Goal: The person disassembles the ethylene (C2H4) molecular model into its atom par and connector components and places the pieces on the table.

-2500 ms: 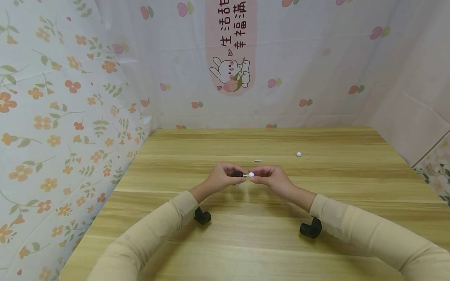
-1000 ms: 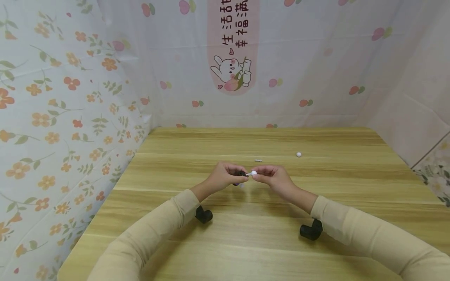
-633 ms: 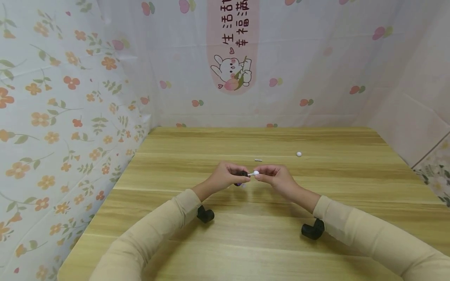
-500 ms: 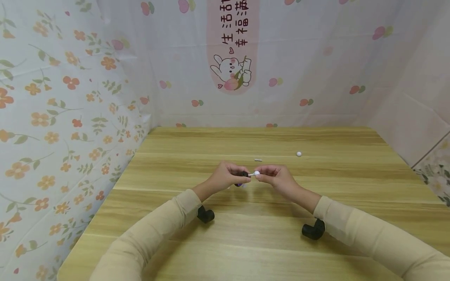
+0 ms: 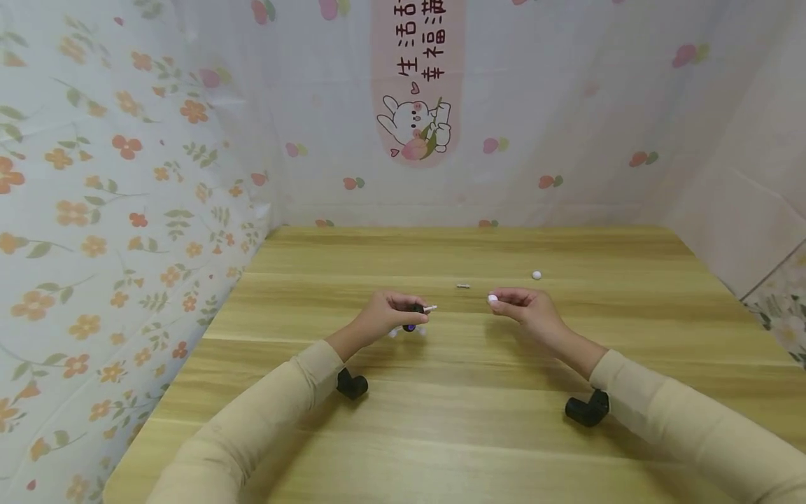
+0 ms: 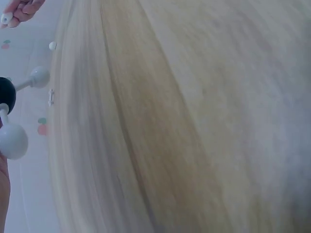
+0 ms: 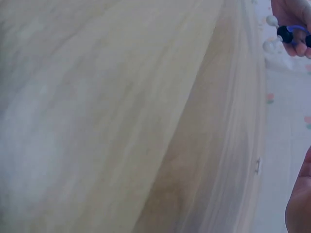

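My left hand (image 5: 380,318) grips a ball-and-stick molecular model (image 5: 409,327) just above the table. Black balls, a purple link and small white balls show on it, and a bare white connector peg (image 5: 431,309) points right from it. In the left wrist view a black ball (image 6: 7,94) carries two white balls on short pegs; the fingers are mostly out of frame there. Some way to the right, my right hand (image 5: 534,308) pinches a white ball (image 5: 492,299) between thumb and fingertips. A hole shows in this ball in the left wrist view.
A loose white connector (image 5: 463,285) lies on the wooden table (image 5: 428,434) beyond the hands. Farther right sits another white ball (image 5: 536,275). Black camera mounts (image 5: 587,409) hang under both wrists. Printed cloth (image 5: 302,105) walls the back and left.
The white ball in my right hand, earlier at the peg's end, is now apart from it. My right hand has moved right; my left hand has shifted slightly left with the model.
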{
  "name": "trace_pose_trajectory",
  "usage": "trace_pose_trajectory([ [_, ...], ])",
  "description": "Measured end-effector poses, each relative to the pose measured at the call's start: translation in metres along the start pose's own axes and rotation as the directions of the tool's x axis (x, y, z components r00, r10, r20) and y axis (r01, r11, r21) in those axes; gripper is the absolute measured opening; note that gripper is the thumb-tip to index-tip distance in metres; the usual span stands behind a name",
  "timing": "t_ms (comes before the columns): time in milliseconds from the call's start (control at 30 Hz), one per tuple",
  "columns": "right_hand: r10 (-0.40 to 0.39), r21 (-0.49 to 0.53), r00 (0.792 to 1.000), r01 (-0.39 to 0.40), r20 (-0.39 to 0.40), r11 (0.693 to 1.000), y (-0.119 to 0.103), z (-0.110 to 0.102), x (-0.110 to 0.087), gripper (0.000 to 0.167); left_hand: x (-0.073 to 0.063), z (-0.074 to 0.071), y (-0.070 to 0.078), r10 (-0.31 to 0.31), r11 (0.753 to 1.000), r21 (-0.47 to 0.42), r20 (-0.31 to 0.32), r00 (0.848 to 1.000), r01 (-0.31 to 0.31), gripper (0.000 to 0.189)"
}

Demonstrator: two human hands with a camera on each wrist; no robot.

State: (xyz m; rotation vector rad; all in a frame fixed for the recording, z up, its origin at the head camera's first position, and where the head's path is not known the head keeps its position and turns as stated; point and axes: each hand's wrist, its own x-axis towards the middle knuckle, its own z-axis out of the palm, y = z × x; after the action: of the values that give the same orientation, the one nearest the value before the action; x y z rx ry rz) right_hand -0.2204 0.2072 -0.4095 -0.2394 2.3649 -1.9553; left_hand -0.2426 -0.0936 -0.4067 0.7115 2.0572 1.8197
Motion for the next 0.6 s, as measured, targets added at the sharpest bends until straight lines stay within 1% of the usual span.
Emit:
trace_pose_trajectory([
  [100, 0.004, -0.019, 1.0, -0.004, 0.029, 1.0, 0.002, -0.003, 0.001, 0.046, 0.0, -0.001, 0.0, 0.021, 1.0, 0.001, 0.018, 1.0, -0.021, 0.033],
  [233, 0.028, -0.036, 0.999, -0.027, 0.046, 0.999, 0.004, -0.003, 0.004, 0.046, 0.0, -0.001, 0.0, 0.03, 1.0, 0.005, 0.008, 1.0, -0.03, 0.027],
  [333, 0.043, -0.067, 0.998, -0.04, 0.036, 0.997, 0.004, -0.007, 0.006, 0.048, 0.0, 0.0, 0.0, 0.031, 1.0, 0.0, 0.0, 1.0, -0.031, 0.024],
  [467, 0.051, -0.113, 0.999, -0.05, 0.005, 0.992, 0.003, -0.016, 0.009, 0.049, 0.0, 0.0, 0.0, 0.03, 1.0, -0.003, -0.005, 1.0, -0.03, 0.025],
  [600, 0.046, -0.132, 0.999, -0.048, -0.016, 0.99, 0.002, -0.024, 0.012, 0.047, -0.007, 0.003, 0.016, 0.012, 1.0, 0.007, -0.008, 1.0, -0.012, 0.026],
])
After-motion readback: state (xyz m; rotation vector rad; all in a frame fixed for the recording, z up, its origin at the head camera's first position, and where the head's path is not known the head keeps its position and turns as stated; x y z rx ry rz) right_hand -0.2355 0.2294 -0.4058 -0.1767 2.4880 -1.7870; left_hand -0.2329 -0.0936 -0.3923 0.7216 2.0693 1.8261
